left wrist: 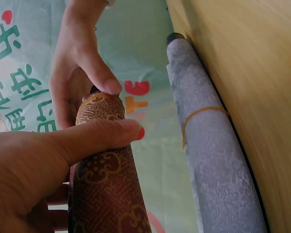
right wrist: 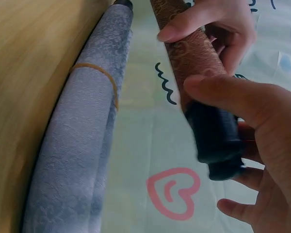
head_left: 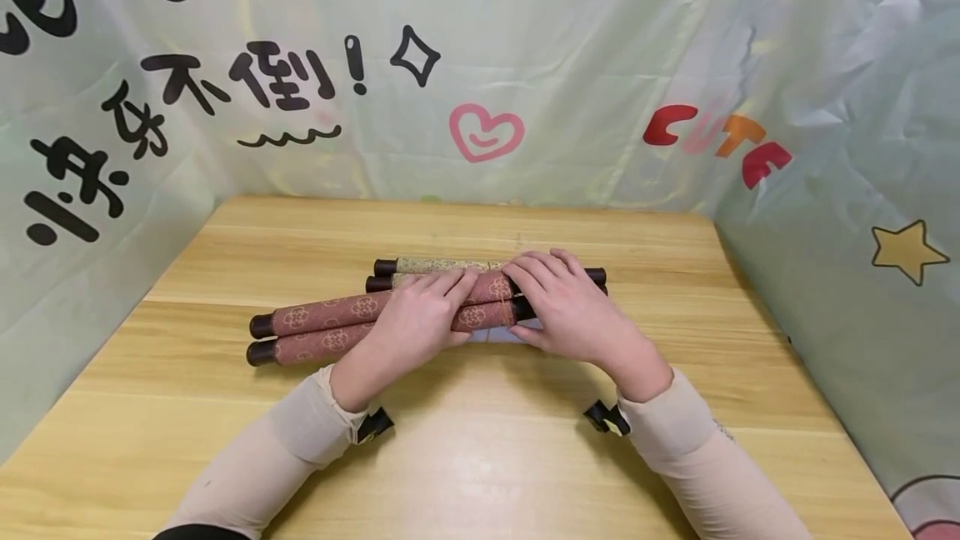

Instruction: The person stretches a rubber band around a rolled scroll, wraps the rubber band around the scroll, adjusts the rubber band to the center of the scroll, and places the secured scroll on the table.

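Note:
My left hand (head_left: 420,315) grips a red-brown patterned scroll (head_left: 330,312) near its middle, thumb on one side and fingers on the other. It shows as two rolls side by side with black end knobs (head_left: 262,352). At its right end, my right hand (head_left: 572,317) holds it, the thumb lying by the black end (right wrist: 216,133) in the right wrist view. A grey-blue scroll (left wrist: 213,160) with a tan band (left wrist: 203,110) lies on the table beneath, apart from the red-brown one in both wrist views. Just behind is a yellow-green patterned scroll (head_left: 442,265), partly covered by my hands.
The light wood table (head_left: 480,457) carries the scrolls near its middle. Pale printed cloth (head_left: 570,40) hangs along its back and sides. Small black wrist devices (head_left: 373,425) stick out inward below both sleeves.

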Demonstrator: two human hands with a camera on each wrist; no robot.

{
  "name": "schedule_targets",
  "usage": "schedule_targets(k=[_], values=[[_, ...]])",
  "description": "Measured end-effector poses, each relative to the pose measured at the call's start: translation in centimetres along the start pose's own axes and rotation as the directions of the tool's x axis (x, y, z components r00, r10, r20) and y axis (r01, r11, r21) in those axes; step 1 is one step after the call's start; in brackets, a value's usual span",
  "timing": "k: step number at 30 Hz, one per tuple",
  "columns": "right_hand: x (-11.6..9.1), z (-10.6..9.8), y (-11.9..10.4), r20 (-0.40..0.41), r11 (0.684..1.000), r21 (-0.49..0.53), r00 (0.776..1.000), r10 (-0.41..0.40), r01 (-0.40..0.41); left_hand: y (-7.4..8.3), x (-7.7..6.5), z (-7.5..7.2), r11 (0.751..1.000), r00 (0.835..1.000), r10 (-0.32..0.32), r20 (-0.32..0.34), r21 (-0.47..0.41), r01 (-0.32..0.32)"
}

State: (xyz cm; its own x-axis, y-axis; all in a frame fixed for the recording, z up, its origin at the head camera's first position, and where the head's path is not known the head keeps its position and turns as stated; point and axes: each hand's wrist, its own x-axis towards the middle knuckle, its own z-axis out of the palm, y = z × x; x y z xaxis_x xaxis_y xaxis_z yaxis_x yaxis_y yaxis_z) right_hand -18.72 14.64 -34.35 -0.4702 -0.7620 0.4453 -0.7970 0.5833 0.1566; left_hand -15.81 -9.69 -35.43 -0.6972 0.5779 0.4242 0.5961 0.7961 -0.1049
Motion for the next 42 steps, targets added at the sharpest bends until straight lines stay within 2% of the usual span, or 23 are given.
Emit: schedule_targets(k=[6, 11, 16, 21, 27, 34, 42], values=[[0.1, 0.4, -0.3, 0.0, 0.999, 0.022, 0.999, -0.032, 0.032, 0.2, 0.0, -0.1, 1.0, 0.999, 0.026, 0.034, -0.003, -0.026], [0.2, 0.9, -0.9, -0.018, 0.998, 0.02, 0.998, -0.066, 0.066, 0.4, -0.1, -0.1, 0.999, 0.998, 0.054, 0.015, -0.003, -0.054], [0.2, 0.9, -1.2, -0.004, 0.999, 0.004, 0.999, -0.049, 0.049, 0.5, -0.1, -0.1, 0.998, 0.998, 0.064, -0.001, -0.005, -0.064], [0.0, 0.5, -0.7, 0.024, 0.999, 0.016, 0.999, -0.029, 0.029, 0.3, -0.1, -0.1, 0.998, 0.998, 0.057, 0.027, -0.003, -0.057], [-0.2, 0.1, 0.1, 0.007, 1.0, 0.016, 1.0, -0.009, 0.009, -0.1, 0.0, -0.3, 0.999, 0.999, 0.039, 0.033, -0.001, -0.039], [-0.1, 0.0, 0.2, -0.016, 0.999, -0.007, 0.999, -0.035, 0.035, -0.3, 0.0, -0.3, 0.999, 0.998, 0.052, 0.033, 0.01, -0.052], [0.2, 0.7, -0.7, -0.029, 0.997, -0.022, 0.997, -0.073, 0.073, 0.2, -0.1, -0.5, 0.996, 0.996, 0.087, 0.037, 0.005, -0.087]])
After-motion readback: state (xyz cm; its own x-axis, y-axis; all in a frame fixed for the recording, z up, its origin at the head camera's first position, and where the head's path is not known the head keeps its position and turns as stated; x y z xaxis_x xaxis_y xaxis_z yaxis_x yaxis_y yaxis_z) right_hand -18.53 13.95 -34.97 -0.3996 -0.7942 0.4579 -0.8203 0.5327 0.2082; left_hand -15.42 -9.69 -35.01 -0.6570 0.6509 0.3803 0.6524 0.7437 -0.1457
